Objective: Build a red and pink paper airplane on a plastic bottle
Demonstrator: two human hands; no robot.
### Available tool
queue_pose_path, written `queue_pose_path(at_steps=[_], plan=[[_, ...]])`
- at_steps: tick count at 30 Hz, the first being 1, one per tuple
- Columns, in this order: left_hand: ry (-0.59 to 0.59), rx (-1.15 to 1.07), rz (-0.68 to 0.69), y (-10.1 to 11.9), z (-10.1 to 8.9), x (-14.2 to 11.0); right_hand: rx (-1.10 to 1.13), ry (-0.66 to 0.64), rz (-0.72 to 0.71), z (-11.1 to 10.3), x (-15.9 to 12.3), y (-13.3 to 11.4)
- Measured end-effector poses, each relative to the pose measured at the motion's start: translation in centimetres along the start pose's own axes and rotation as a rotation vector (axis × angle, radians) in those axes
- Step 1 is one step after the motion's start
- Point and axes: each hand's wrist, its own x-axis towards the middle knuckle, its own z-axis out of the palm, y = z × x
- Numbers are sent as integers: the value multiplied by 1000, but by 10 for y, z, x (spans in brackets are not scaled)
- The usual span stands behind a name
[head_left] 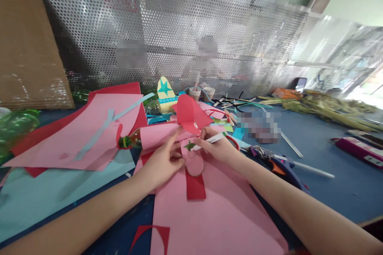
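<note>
My left hand pinches a pink paper-covered bottle craft lying on its side, whose green cap points left. A red paper cone stands up at its right end. My right hand is closed on a white strip held against a small green star on the craft. A red paper strip hangs down below the two hands onto a pink sheet.
Pink, red and light blue paper sheets lie at the left. A yellow rocket with a teal star stands behind. A glue gun lies right of my arm, with sticks, green stalks and a perforated metal screen behind.
</note>
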Motion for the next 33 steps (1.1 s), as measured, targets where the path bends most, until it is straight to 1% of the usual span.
queue_pose_path(at_steps=[4,7,10,15,20,24,33], plan=[[13,20,-9,0,0,0,-28,25,-2,-1,-1,0],[-2,23,-5,0,0,0,-28,22,10,-1,-1,0],[9,17,-15,0,-1,0,-53,14,8,-1,-1,1],[-1,-13,-9,0,0,1,-25,7,-3,-1,0,1],[13,15,-19,-1,0,0,9,-3,-6,-1,0,5],[-1,1,-23,-1,0,1,-8,-3,8,-1,1,8],[5,8,-12,1,0,1,12,-25,2,-1,0,-1]])
